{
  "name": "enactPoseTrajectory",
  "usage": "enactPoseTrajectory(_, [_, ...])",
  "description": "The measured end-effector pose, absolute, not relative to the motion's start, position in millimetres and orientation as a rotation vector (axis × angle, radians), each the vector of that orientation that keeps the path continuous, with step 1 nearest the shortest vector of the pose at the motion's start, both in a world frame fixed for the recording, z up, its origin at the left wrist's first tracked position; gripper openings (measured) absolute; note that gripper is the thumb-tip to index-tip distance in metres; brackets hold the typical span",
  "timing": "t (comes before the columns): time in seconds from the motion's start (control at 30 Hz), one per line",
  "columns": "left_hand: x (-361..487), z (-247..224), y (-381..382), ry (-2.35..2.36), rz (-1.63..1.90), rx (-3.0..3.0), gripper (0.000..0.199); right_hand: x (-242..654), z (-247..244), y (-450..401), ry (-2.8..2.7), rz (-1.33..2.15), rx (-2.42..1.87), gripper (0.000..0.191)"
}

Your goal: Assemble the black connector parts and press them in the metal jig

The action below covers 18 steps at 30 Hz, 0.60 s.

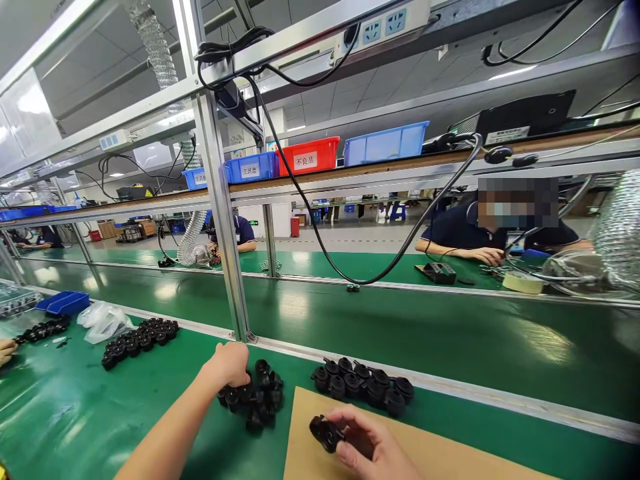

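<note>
Green covered the table [125, 400], and along its far edge ran a pale rail [475, 397] with a metal post [225, 233] rising from it. A brown cardboard sheet [430, 457] lay on the table, its far left corner just to the right of a loose cluster of black parts [263, 400]. Over this sheet, near its left edge, the right hand [375, 447] held a single black part [324, 433] between thumb and bent fingers, which were parted only by the width of the part.

The left hand [231, 363] was at the far left side of the cluster, close to the foot of the post, with its fingers curled down among the pieces. Their tips were hidden, so I cannot tell whether they had hold of one.

Beyond the far edge of the cardboard, near the rail, more black parts stood close together in a group [353, 385]. Farther left, toward the table's far edge, there was a bunch of black rings [140, 340], with a clear plastic bag [105, 322] just beside it and a blue tray [63, 303] past that. At the left edge of the view, a co-worker's hand [7, 350] was near some dark pieces [45, 329].

Across the green belt [310, 307], another person in a dark shirt [447, 230] leaned over a work surface, near a roll of tape [523, 283].
</note>
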<state>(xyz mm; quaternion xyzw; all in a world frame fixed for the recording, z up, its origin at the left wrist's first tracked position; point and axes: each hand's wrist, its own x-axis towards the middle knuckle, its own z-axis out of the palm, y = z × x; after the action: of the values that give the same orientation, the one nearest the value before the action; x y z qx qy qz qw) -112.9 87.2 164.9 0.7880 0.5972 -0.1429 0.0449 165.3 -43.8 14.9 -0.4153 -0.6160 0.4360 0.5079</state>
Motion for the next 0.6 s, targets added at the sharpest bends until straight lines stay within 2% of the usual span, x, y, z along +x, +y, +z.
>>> enactPoseTrajectory(0.1, [-108.6, 159.1, 89.3, 1.870, -0.457, 2.447, 0.023, 167.2, 12.4, -43.5, -1.396, 1.125, -0.965, 0.052])
enactPoseTrajectory(0.27, [-104.6, 147.9, 96.4, 1.925, -0.361, 2.502, 0.024, 174.2, 14.9, -38.0, -1.298, 1.296, -0.875, 0.047])
enactPoseTrajectory(0.43, [-103.7, 143.8, 100.6, 1.927, -0.269, 2.514, 0.019, 179.7, 12.4, -32.6, -1.246, 1.306, -0.909, 0.049])
enactPoseTrajectory(0.6, [-102.8, 139.3, 101.9, 1.918, -0.245, 2.530, 0.025, 176.8, 17.0, -35.5, -1.284, 1.300, -0.902, 0.050])
